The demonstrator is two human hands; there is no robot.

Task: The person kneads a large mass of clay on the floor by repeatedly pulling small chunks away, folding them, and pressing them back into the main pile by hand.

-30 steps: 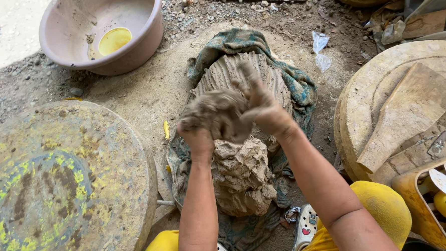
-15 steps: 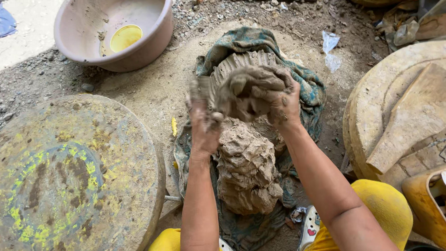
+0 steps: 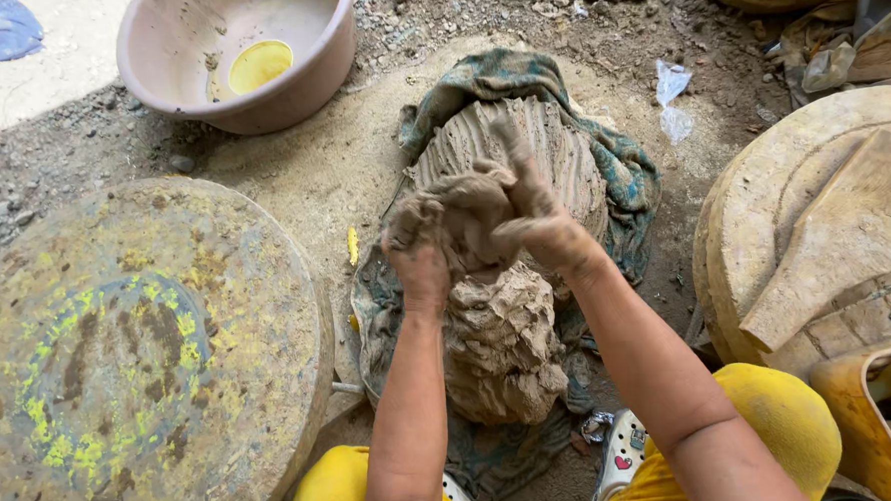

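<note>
A big mound of grey-brown clay with finger grooves lies on a green cloth on the ground. Nearer to me sits a rougher heap of clay. Between them both hands grip a torn-off clay lump. My left hand clutches its left side, smeared with clay. On its right side, my right hand presses with fingers spread over the top. My knees in yellow trousers show at the bottom.
A round stone wheel with yellow stains lies at left. A pink basin with a small yellow bowl stands at the back. At right are a round wooden slab bearing a wooden paddle, plus a yellow crate.
Both hands have pulled a lump off the grooved mound and drawn it toward me, over the rough heap. The view has shifted slightly.
</note>
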